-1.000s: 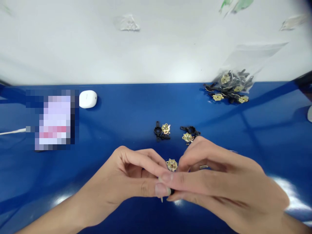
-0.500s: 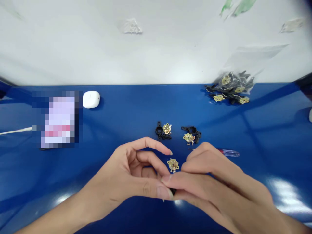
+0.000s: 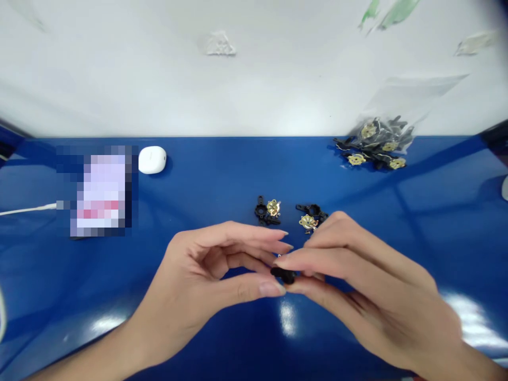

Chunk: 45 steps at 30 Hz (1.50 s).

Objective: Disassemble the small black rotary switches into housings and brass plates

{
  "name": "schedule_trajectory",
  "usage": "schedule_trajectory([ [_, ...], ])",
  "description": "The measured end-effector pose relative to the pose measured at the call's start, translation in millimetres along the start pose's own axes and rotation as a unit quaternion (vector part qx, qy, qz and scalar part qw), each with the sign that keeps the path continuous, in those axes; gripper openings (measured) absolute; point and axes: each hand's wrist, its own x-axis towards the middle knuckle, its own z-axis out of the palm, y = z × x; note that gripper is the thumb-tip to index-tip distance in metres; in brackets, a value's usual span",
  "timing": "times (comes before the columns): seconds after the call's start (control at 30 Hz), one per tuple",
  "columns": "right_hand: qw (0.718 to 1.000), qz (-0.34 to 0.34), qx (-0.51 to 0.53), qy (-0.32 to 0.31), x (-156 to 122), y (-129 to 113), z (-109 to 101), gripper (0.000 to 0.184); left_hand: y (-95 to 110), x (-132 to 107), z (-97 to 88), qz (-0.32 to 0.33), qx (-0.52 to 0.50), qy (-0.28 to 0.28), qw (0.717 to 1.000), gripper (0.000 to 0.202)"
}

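Both my hands meet at the middle of the blue table. My left hand [image 3: 210, 270] and my right hand [image 3: 365, 280] hold a small black plastic part [image 3: 282, 274] between their fingertips. Any brass disc on it is hidden by my fingers. Just beyond my fingertips lie a black plastic bracket [image 3: 263, 211] with a brass disc [image 3: 273, 208] beside it. Next to those are a second black bracket [image 3: 313, 210] and another brass disc [image 3: 307, 222]. My right hand's fingers come close to this second pair.
A plastic bag [image 3: 381, 135] with several black brackets and brass discs lies at the table's far right edge. At far left are a white oval case [image 3: 152, 160], a pixelated flat object [image 3: 101, 190] and a white cable [image 3: 27, 210]. A white wall rises behind.
The brass disc above my fingers no longer shows, and the black part is now visible between them. My hands have risen up the picture, and my right hand covers the screwdriver seen earlier.
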Motion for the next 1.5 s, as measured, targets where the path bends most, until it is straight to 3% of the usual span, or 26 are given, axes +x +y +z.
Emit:
schedule_trajectory([
  [0.17,0.998,0.025,0.061,0.021,-2.7,-5.1,10.3,0.018,2.9,-4.4,2.6,0.064,0.053,0.006,0.997,0.045],
  [0.47,0.995,0.049,0.079,0.039,-2.5,-5.2,12.3,0.016,6.3,-7.7,-4.8,0.132,0.158,-0.022,0.978,0.048],
  [0.63,0.980,0.120,0.143,0.075,-5.1,-8.5,18.3,0.023,12.1,-6.1,-4.7,0.135,0.150,-0.061,0.978,0.043],
  [0.83,0.965,0.151,0.194,0.086,-6.2,-9.8,21.7,0.031,11.3,-5.6,-7.8,0.079,0.083,-0.099,0.988,0.046],
  [1.07,0.983,0.085,0.162,0.022,0.1,-13.2,9.0,0.027,14.7,0.4,-9.4,-0.043,0.020,-0.156,0.987,0.020],
  [1.27,0.980,0.095,0.172,0.011,1.3,-13.6,9.9,0.023,11.4,-1.2,-8.4,-0.120,-0.019,-0.147,0.982,0.007],
  [1.5,0.979,0.112,0.158,0.061,-3.0,-14.5,12.2,0.024,12.4,-1.8,-5.7,-0.080,0.000,-0.100,0.992,0.009],
])
